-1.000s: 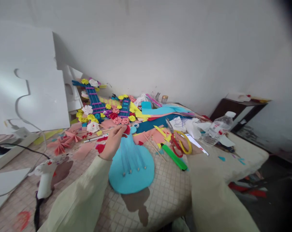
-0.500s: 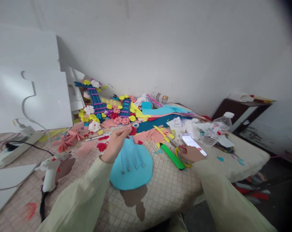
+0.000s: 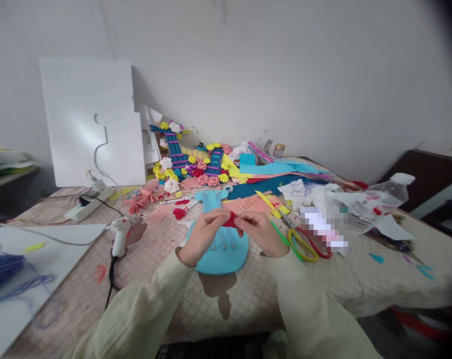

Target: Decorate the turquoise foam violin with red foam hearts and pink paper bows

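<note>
A small red paper piece [image 3: 230, 220] is pinched between the fingers of my left hand [image 3: 203, 234] and my right hand [image 3: 262, 233]. Both hands hold it above a light blue guitar-shaped piece [image 3: 223, 262], which lies on the table and is partly hidden by them. A few small pegs show on its round body. Scissors [image 3: 304, 245] with yellow and red handles rest to the right of my right hand, over a green strip [image 3: 291, 245] that is partly covered.
A glue gun [image 3: 120, 237] stands left, its cord near a power strip [image 3: 89, 203]. Paper flowers [image 3: 201, 178] and dark blue pieces crowd the back. At right are a blurred phone [image 3: 319, 224] and a plastic bottle [image 3: 388, 194]. Blue yarn [image 3: 3, 271] lies far left.
My right hand has let go of the scissors, which now lie on the table, and has moved left to the red paper. My view has turned left.
</note>
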### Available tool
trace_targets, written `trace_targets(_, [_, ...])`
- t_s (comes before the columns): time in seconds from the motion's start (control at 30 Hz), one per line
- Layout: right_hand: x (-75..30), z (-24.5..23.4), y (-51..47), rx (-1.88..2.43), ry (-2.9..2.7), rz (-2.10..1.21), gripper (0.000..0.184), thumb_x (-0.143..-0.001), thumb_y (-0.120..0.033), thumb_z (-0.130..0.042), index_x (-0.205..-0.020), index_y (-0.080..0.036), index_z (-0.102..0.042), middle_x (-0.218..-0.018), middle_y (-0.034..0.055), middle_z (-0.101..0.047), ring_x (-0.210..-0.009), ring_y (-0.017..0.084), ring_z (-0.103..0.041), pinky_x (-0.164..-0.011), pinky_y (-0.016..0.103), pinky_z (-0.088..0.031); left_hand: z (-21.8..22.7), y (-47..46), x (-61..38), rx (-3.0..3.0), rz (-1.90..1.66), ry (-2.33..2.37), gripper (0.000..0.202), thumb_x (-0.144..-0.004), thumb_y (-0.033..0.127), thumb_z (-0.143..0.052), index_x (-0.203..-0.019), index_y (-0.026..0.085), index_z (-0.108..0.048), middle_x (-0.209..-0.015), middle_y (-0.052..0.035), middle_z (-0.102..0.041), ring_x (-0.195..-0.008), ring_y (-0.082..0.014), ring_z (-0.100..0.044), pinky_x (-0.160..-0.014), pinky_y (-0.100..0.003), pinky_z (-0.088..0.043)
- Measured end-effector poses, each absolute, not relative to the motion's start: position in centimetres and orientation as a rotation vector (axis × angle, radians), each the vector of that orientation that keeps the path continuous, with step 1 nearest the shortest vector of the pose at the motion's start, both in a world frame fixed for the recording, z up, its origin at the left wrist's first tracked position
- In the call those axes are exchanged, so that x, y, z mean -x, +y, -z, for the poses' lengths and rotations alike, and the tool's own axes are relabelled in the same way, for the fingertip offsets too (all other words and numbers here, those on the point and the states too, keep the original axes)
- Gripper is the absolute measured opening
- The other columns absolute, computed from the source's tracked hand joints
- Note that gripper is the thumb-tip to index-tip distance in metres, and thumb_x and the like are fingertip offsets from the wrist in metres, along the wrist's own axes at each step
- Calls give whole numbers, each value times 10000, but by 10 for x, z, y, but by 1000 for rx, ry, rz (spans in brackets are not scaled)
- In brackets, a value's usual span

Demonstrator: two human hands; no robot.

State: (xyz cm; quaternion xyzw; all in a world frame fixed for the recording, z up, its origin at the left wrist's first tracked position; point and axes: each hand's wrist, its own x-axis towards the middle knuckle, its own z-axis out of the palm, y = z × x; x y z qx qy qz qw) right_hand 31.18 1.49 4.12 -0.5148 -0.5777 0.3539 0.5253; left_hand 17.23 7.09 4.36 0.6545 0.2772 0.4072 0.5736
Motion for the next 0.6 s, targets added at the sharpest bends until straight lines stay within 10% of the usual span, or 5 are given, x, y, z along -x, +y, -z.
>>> trace_targets(0.6, [-342,-12,25,1446,-1429,-791,357,-763,-475,-482,-670,-149,-594,-584,21,-563,-521,115,-506,-514,242,-414,-12,111,-78,-1821,-1014,1222,220,-665,350,-576,-569,156,-614,-566,-2,-598,-592,-140,-521,-548,-232,-370])
